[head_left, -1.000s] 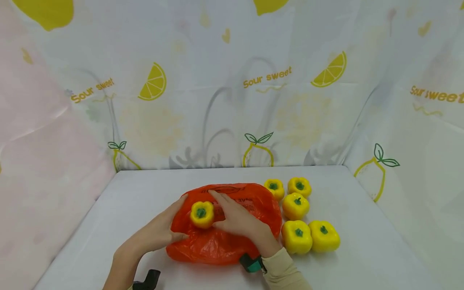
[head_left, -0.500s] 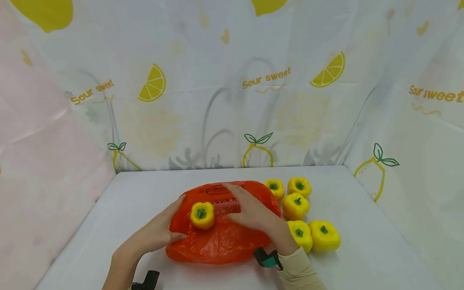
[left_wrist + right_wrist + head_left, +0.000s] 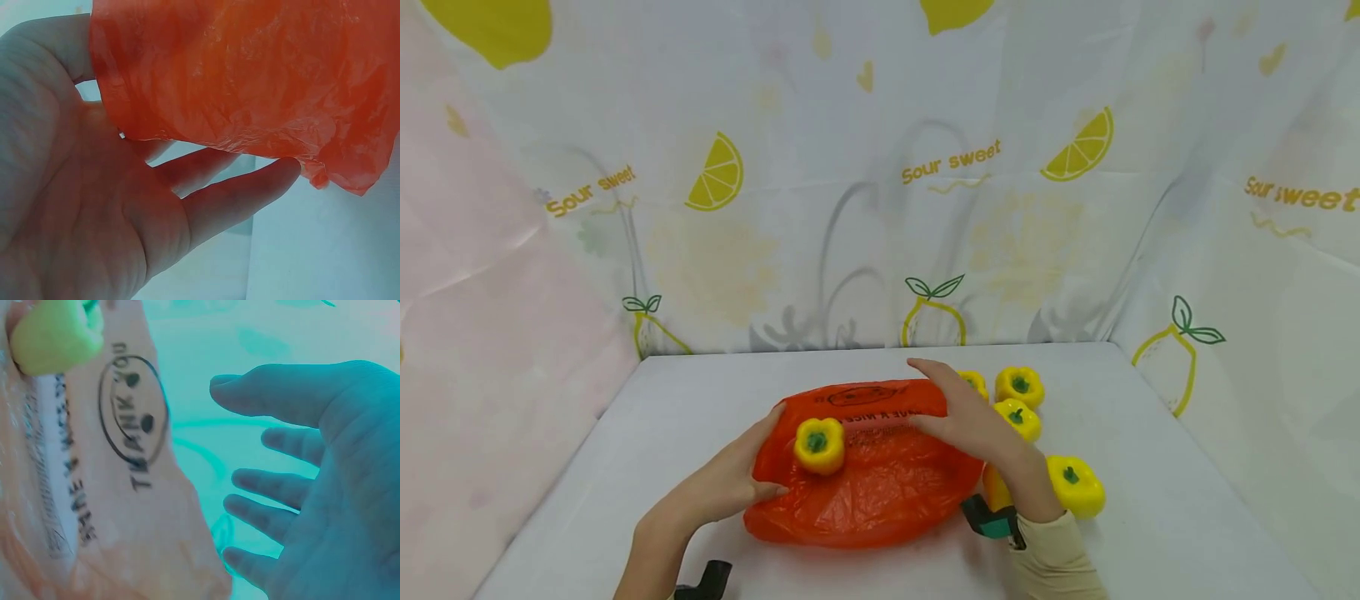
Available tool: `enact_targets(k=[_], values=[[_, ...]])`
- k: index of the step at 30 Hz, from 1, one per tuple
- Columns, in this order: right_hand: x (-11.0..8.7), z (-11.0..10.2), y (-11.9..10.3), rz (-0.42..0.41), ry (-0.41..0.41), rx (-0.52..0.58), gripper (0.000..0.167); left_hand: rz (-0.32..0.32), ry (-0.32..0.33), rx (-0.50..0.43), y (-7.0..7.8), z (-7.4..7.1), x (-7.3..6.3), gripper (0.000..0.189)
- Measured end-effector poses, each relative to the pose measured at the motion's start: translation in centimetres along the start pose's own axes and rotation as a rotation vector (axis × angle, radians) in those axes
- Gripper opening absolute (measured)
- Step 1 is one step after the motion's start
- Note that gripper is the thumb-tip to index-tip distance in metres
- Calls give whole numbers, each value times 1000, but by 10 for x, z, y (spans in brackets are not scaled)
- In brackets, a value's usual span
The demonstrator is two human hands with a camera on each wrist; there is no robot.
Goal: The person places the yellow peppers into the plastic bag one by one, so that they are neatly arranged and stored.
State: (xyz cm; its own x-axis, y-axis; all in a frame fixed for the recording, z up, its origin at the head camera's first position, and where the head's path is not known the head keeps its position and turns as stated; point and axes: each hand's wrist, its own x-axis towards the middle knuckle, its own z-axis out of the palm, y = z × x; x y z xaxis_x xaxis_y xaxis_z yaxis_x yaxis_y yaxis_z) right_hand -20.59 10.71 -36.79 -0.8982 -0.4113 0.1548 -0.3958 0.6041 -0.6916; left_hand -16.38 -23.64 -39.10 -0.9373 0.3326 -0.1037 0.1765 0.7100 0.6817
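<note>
In the head view, we lose part of the back pepper [image 3: 974, 382] and the middle pepper [image 3: 1021, 419] behind the right hand [image 3: 973, 421], and most of the near pepper [image 3: 997, 492] behind the wrist and the red bag [image 3: 880, 479]. The left wrist view crops the bag at the top and right, and the bag hides some fingertips of the left hand [image 3: 94, 194]. In the right wrist view, we find the upper pepper [image 3: 53, 337] cut off above and the small print [image 3: 47, 475] too blurred to read.
</note>
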Motion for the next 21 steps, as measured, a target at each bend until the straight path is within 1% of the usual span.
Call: enact_targets(k=[4,9,13,16,21], values=[[-4,-12,8,47,33,-7,74,-1,1,7,-1,0,0,102],[-10,-28,19,124,71,-17,73,-16,-7,-7,0,0,0,104],[-18,-42,30,151,101,-48,71,-25,-12,-15,0,0,0,104],[-26,-53,37,175,96,-72,70,-26,-17,-13,0,1,1,104],[-35,-65,45,249,34,-84,65,-33,-23,-16,-1,1,1,104]])
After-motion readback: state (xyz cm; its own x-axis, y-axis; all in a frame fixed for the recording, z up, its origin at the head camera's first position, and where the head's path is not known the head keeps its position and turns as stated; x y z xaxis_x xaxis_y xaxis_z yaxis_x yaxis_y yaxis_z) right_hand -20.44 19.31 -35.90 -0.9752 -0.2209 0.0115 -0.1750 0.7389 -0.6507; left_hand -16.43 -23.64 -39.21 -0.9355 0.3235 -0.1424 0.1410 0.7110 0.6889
